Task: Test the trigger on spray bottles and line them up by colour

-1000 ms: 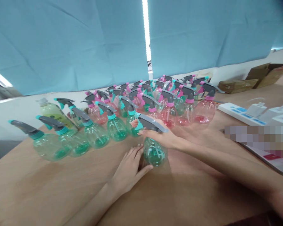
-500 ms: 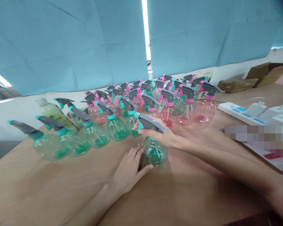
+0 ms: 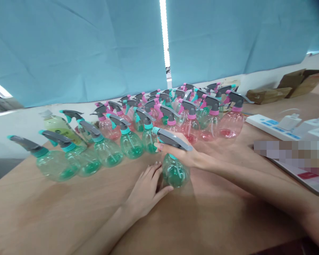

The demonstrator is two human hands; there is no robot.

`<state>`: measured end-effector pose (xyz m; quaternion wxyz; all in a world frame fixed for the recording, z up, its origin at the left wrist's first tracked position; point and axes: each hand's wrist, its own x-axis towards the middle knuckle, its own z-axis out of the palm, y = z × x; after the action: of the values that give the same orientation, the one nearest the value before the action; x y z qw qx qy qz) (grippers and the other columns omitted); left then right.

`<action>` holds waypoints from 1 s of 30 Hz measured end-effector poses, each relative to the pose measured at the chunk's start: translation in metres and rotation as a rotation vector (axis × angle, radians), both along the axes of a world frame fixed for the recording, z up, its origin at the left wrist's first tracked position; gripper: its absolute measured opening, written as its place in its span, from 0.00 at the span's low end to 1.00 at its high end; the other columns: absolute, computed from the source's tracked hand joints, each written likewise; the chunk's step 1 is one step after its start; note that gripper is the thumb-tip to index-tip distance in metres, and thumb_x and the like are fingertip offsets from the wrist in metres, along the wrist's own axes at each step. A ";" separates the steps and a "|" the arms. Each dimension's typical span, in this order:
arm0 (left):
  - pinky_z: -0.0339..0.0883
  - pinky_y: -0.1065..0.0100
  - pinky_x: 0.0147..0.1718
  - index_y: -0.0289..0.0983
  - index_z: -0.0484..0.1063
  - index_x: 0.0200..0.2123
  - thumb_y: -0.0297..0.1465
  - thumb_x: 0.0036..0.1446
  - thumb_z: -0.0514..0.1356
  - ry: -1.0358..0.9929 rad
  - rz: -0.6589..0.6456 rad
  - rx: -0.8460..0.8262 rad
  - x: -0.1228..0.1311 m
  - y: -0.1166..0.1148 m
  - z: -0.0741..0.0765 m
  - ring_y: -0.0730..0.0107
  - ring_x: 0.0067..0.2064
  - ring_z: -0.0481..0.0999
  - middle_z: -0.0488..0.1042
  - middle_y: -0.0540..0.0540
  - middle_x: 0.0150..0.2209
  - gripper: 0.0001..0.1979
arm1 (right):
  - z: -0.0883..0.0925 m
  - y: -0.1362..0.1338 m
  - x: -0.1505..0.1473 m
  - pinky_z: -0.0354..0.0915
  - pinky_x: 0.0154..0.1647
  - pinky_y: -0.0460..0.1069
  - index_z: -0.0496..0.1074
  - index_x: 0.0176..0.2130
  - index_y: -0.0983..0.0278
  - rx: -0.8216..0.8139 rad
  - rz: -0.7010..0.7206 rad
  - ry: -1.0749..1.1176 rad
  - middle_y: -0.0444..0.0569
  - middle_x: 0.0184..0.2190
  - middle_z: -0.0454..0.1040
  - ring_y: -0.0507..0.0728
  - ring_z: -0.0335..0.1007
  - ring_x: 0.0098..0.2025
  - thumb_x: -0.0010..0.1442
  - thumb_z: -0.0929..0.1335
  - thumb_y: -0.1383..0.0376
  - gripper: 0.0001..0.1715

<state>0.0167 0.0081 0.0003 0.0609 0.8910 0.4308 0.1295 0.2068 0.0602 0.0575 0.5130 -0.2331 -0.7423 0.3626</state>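
My right hand point(image 3: 179, 152) wraps the neck of a clear plastic spray bottle point(image 3: 174, 173) with a green tint, just under its grey and teal trigger head point(image 3: 172, 139). The bottle stands on the brown table top point(image 3: 69, 212), and my left hand point(image 3: 147, 184) lies beside it with the thumb reaching its lower side. Those left fingers are spread on the table. Directly behind my right hand stands a green-tinted spray bottle point(image 3: 149, 141), partly hidden by my fingers.
Several green-tinted spray bottles point(image 3: 107, 152) stand to the left, and several pink-tinted ones point(image 3: 230, 124) crowd the back right. A yellow-green bottle point(image 3: 60, 127) stands behind them. On the right are a white power strip point(image 3: 271, 126) and cardboard boxes point(image 3: 303, 83), with a blue curtain point(image 3: 69, 53) behind.
The trigger head has turned slightly in my right hand, its rear end swinging right and down. My left hand has not visibly moved.
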 end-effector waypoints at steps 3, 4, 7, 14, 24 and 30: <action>0.60 0.48 0.57 0.37 0.64 0.58 0.48 0.66 0.52 0.005 0.002 0.014 0.000 0.000 -0.001 0.49 0.61 0.64 0.67 0.36 0.59 0.26 | 0.001 -0.001 0.000 0.60 0.33 0.48 0.68 0.33 0.61 -0.014 0.004 0.011 0.41 0.29 0.67 0.50 0.60 0.30 0.60 0.68 0.57 0.10; 0.60 0.48 0.58 0.36 0.63 0.58 0.48 0.67 0.52 0.010 0.004 0.016 -0.001 0.000 -0.001 0.49 0.61 0.64 0.67 0.36 0.59 0.26 | 0.001 -0.001 0.000 0.61 0.35 0.49 0.70 0.36 0.61 -0.022 0.015 0.021 0.42 0.31 0.70 0.51 0.62 0.32 0.60 0.68 0.57 0.10; 0.61 0.47 0.57 0.35 0.63 0.58 0.49 0.67 0.51 0.019 0.007 0.024 -0.001 0.000 -0.003 0.48 0.61 0.64 0.67 0.35 0.59 0.27 | 0.000 -0.001 -0.001 0.64 0.38 0.49 0.71 0.40 0.62 -0.047 0.038 0.058 0.45 0.37 0.74 0.52 0.68 0.36 0.59 0.69 0.59 0.10; 0.62 0.46 0.56 0.34 0.63 0.58 0.49 0.67 0.51 0.017 0.005 0.025 -0.001 0.001 -0.003 0.47 0.60 0.65 0.68 0.34 0.58 0.27 | -0.003 0.001 -0.001 0.66 0.43 0.50 0.72 0.42 0.62 -0.042 0.045 0.086 0.47 0.39 0.75 0.53 0.71 0.41 0.59 0.70 0.62 0.11; 0.62 0.45 0.56 0.34 0.62 0.58 0.49 0.67 0.50 0.032 0.000 0.037 -0.001 0.000 -0.003 0.47 0.60 0.65 0.68 0.33 0.57 0.28 | -0.003 0.002 -0.001 0.66 0.43 0.51 0.72 0.41 0.62 -0.027 0.030 0.069 0.47 0.40 0.75 0.54 0.72 0.41 0.59 0.69 0.62 0.10; 0.64 0.46 0.54 0.35 0.63 0.58 0.49 0.67 0.51 0.007 -0.007 0.049 -0.001 0.001 -0.004 0.48 0.59 0.66 0.69 0.35 0.57 0.26 | -0.001 0.000 0.000 0.66 0.40 0.49 0.73 0.42 0.62 -0.034 0.022 0.048 0.48 0.40 0.75 0.52 0.70 0.39 0.59 0.69 0.63 0.09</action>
<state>0.0160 0.0091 -0.0035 0.0378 0.8941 0.4248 0.1365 0.2066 0.0602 0.0568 0.5224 -0.2251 -0.7260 0.3864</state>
